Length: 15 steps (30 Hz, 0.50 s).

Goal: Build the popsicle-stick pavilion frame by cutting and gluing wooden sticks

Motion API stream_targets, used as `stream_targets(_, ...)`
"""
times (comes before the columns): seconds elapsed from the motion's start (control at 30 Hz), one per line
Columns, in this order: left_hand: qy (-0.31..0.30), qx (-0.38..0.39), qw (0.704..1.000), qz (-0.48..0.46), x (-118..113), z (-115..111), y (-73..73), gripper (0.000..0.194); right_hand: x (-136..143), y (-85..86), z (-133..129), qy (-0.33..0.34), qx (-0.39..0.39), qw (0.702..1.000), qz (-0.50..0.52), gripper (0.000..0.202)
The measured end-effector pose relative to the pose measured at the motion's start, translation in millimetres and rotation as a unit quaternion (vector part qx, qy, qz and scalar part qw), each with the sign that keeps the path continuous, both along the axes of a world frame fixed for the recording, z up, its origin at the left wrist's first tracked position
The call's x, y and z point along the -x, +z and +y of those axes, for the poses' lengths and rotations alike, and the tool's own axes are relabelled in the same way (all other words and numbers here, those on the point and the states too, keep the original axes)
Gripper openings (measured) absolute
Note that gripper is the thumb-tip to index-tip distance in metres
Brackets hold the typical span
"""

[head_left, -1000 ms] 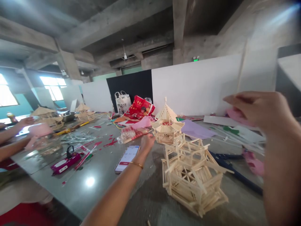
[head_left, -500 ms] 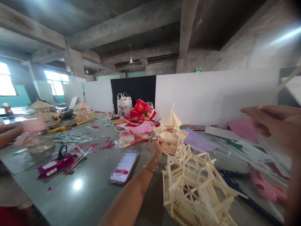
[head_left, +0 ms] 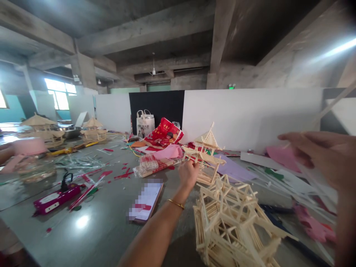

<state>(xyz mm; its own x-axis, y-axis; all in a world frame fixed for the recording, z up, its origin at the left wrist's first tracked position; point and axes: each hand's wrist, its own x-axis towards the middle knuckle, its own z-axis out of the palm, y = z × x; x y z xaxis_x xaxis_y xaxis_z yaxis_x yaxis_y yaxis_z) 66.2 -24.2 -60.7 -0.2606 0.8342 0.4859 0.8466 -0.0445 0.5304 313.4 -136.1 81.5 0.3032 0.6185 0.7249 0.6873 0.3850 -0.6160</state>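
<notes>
My left hand (head_left: 190, 174), a bracelet on its wrist, is closed on the near left side of a small wooden-stick pavilion model (head_left: 207, 157). That model tilts to the right, its pointed roof uppermost. Closer to me stands a larger open frame of wooden sticks (head_left: 233, 222), its roof made of bare struts. At the right edge my right hand (head_left: 319, 155) is raised, blurred, with thumb and fingers pinched on a thin pale stick (head_left: 333, 104) that slants up to the right.
Left of my arm lie a phone (head_left: 147, 202) and a purple power strip (head_left: 57, 200). Bagged sticks (head_left: 151, 165) and a red bag (head_left: 164, 133) are farther back. Paper scraps and dark-handled pliers (head_left: 294, 241) lie right. A co-worker's hand (head_left: 7, 150) is by a pink-lidded jar (head_left: 30, 148).
The small pavilion has tipped to the right in my left hand, which moved slightly right and up. My right hand still pinches the stick. The view has shifted slightly.
</notes>
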Motion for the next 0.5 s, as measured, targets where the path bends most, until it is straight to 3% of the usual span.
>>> stream_targets(0.13, 0.001, 0.001, 1.000, -0.002, 0, -3, 2.9, 0.033, -1, 0.1, 3, 0.047, 0.014, 0.998, 0.024, 0.033)
stream_targets(0.5, -0.001, 0.029, 1.000, -0.004, -4, -13, 11.3, 0.031, -14, 1.8, 5, 0.018, 0.018, 1.000, 0.008, 0.028)
